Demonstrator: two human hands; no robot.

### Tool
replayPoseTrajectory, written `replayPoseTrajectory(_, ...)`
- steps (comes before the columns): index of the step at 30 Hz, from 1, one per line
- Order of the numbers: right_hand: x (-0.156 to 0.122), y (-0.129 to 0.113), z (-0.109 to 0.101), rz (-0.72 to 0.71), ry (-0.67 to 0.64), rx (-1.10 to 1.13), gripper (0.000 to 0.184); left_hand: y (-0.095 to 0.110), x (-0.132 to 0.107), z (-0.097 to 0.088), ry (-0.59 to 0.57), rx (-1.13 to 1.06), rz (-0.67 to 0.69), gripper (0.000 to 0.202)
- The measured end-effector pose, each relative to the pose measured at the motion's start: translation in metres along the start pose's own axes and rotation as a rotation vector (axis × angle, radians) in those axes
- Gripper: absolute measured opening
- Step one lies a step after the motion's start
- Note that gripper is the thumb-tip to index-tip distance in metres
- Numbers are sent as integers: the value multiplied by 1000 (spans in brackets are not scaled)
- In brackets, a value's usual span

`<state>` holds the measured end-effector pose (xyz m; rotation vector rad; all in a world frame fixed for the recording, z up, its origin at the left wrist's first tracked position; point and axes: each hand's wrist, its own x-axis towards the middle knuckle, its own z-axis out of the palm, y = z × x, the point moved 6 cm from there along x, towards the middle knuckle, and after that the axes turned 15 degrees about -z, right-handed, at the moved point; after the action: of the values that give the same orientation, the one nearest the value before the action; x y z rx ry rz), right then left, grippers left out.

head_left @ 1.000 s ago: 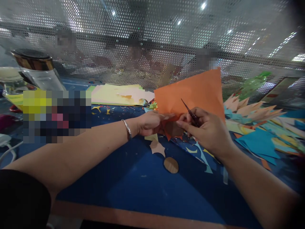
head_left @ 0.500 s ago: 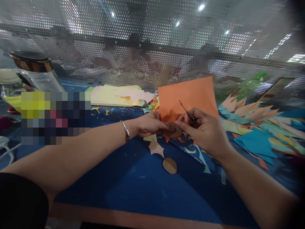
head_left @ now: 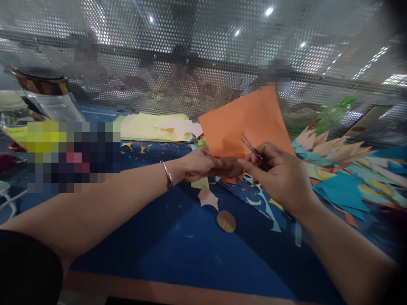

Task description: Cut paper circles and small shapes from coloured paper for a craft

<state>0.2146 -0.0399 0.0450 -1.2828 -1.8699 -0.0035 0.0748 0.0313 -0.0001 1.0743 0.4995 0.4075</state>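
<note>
My left hand [head_left: 197, 165] pinches the lower edge of an orange paper sheet [head_left: 241, 123], held up above the blue table, together with a brown oval piece [head_left: 230, 167] pressed against it. My right hand [head_left: 280, 176] grips small scissors [head_left: 251, 147], whose blades lie against the orange sheet near its bottom edge. A silver bracelet [head_left: 167, 174] sits on my left wrist. Directly below my hands, a pale peach star cutout [head_left: 208, 197] and a brown oval cutout [head_left: 226, 221] lie on the table.
A stack of pale yellow and pink sheets [head_left: 159, 126] lies at the back centre. Teal, peach and orange scraps [head_left: 343, 169] pile up on the right. A glass jar with a dark lid [head_left: 47, 95] stands far left. A perforated metal screen [head_left: 203, 55] closes the back.
The orange sheet has turned and risen a little, its top corner now higher and further left. The scissors' blades have shifted slightly along the sheet's lower edge. Both hands stayed close together.
</note>
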Motion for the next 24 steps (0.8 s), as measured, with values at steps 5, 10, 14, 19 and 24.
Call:
replayPoseTrajectory(5,1,-5,-1,-41,4,-19,30,1,0,-1,17,-20,43,17)
replayPoseTrajectory(10,2,-9,2,-30,-23,11,37,7,2,-2,70,-108,94,11)
replayPoseTrajectory(14,2,-7,4,29,-53,94,45,13,3,-8,226,-192,105,17)
replayPoseTrajectory(19,0,3,8,140,-27,249,51,17,3,-16,302,-283,175,12)
replayPoseTrajectory(24,-5,14,16,307,-25,408,49,20,3,-20,247,-327,280,10)
